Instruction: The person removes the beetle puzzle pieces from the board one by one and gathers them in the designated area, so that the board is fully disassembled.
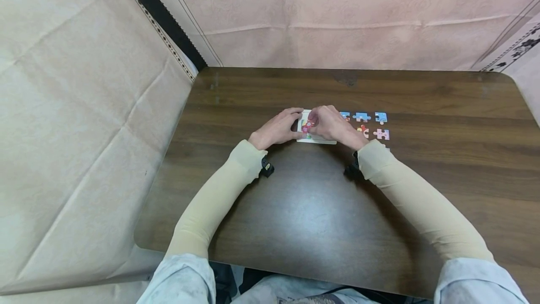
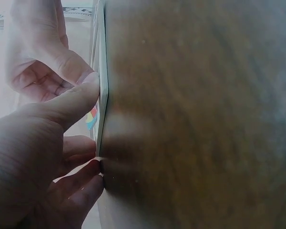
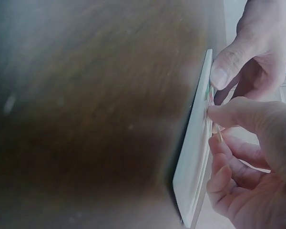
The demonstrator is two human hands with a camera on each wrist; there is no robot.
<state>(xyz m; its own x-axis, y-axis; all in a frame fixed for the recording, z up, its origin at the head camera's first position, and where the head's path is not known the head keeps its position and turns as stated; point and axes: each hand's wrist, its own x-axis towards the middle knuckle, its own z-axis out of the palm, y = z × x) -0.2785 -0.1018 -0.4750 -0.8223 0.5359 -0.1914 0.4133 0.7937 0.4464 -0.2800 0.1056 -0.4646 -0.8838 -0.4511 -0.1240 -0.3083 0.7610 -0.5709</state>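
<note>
A white-rimmed puzzle board (image 1: pixel 323 141) lies flat on the table, with pink, red and green picture parts in its left portion. My left hand (image 1: pixel 278 128) grips the board's left side, its thumb at the near edge and its fingers at the outer edge. My right hand (image 1: pixel 332 124) is over the board and covers much of it. In the right wrist view, its thumb and fingertips pinch a small puzzle piece (image 3: pixel 219 135) right at the board's surface, mostly hidden by the fingers. Both thumbs are close together in the left wrist view.
Loose jigsaw pieces lie right of the board: a blue one (image 1: pixel 361 117), another blue one (image 1: pixel 381 117), a pink one (image 1: pixel 381 134) and a red-orange one (image 1: pixel 363 130). More are partly behind the right hand and forearm. Pale cloth (image 1: pixel 337 41) hangs beyond the wooden table (image 1: pixel 253 88).
</note>
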